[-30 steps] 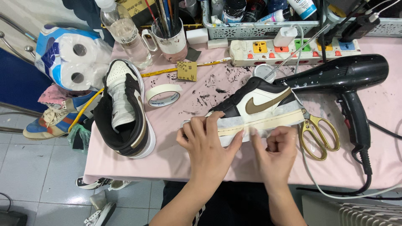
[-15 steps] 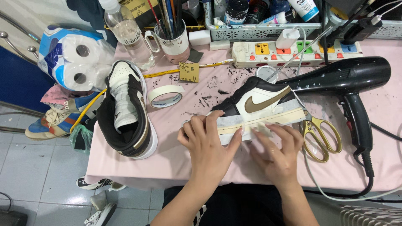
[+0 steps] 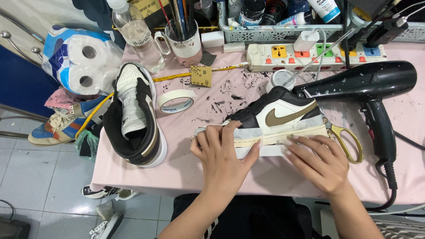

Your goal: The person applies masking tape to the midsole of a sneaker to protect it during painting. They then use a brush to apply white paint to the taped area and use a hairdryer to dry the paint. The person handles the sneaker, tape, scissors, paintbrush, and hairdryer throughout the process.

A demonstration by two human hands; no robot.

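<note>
A black, white and tan sneaker (image 3: pixel 283 116) lies on its side on the pink table (image 3: pixel 186 163), sole edge toward me. A strip of pale masking tape (image 3: pixel 265 151) runs along its midsole. My left hand (image 3: pixel 223 157) presses flat on the toe end of the shoe and the tape, thumb along the strip. My right hand (image 3: pixel 316 163) lies with fingers spread on the tape just below the heel part of the sole. Neither hand grips anything.
A matching second sneaker (image 3: pixel 135 117) stands at the table's left. A masking tape roll (image 3: pixel 175 102) lies between the shoes. Gold-handled scissors (image 3: pixel 347 141) and a black hair dryer (image 3: pixel 367 88) sit right of the shoe. A power strip (image 3: pixel 310 55), mug of brushes (image 3: pixel 183 35) and bottle (image 3: pixel 137 33) line the back.
My right hand has slid right along the tape under the sole, fingers more spread. My left hand stays pressed on the toe end.
</note>
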